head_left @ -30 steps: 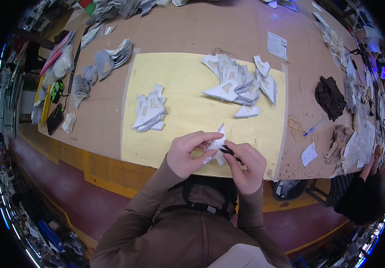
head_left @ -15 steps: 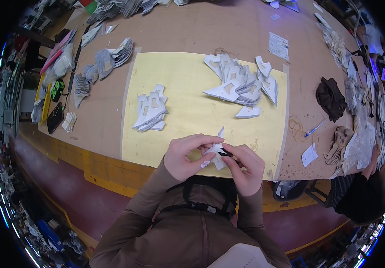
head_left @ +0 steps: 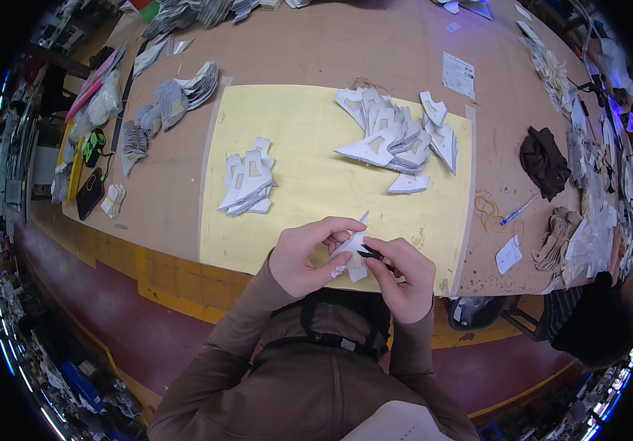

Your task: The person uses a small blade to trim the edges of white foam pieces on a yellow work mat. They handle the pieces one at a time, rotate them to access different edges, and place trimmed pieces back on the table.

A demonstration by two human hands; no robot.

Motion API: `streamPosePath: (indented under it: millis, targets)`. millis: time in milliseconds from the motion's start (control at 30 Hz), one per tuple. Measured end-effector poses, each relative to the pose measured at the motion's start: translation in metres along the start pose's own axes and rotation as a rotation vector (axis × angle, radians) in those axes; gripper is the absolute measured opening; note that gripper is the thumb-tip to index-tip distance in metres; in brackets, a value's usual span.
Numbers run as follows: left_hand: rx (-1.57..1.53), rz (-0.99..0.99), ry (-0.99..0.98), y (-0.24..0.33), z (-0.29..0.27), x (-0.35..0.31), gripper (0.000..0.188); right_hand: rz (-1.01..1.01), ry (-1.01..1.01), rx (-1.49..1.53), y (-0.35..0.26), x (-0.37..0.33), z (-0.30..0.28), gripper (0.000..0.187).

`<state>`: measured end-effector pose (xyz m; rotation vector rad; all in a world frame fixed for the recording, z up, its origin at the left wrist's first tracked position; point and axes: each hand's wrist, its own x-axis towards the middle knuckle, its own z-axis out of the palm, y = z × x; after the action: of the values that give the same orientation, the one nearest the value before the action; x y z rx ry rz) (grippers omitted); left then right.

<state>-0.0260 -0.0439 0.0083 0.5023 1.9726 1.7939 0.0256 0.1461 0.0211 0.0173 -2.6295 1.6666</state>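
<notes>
Near the front edge of the yellow sheet (head_left: 302,198), my left hand (head_left: 303,256) pinches a white cut piece (head_left: 357,242) with a pointed far end. Ragged white scraps (head_left: 338,271) show by the left thumb. Between thumb and fingers, my right hand (head_left: 405,275) grips a small black two-pronged tool (head_left: 369,252); whether it is tweezers or snips I cannot tell. Its tips are at the white piece. Stacked white-and-grey pieces (head_left: 247,176) with window-like cutouts lie beyond my left hand. A larger pile of similar pieces (head_left: 386,132) spreads farther back on the right.
Left of the sheet are grey stacks (head_left: 173,103), a black phone-like device (head_left: 91,193) and a green-and-black device (head_left: 94,147). Rightward lie a dark cloth (head_left: 544,162), a blue pen (head_left: 519,210), a white card (head_left: 508,254) and bundled tan pieces (head_left: 558,239). Another person (head_left: 596,320) is at the right.
The white piece has shifted slightly in my fingers. The black tool's prongs now show more apart at it. Both hands stay in nearly the same place; the piles are unchanged.
</notes>
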Motion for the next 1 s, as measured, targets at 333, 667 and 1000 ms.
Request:
streamPosePath:
  millis: [333,667,1000]
  targets:
    - [0.010,0.012,0.007,0.001,0.001,-0.001,0.036,0.159,-0.013,0.093,-0.001,-0.004,0.003,0.026]
    - [-0.040,-0.033,-0.010,0.000,0.001,0.000,0.040,0.039,-0.052,0.073,0.001,-0.001,-0.004,0.028]
    - [0.017,0.008,-0.008,0.001,0.001,0.001,0.039,0.156,-0.008,0.179,0.007,-0.007,0.007,0.026]
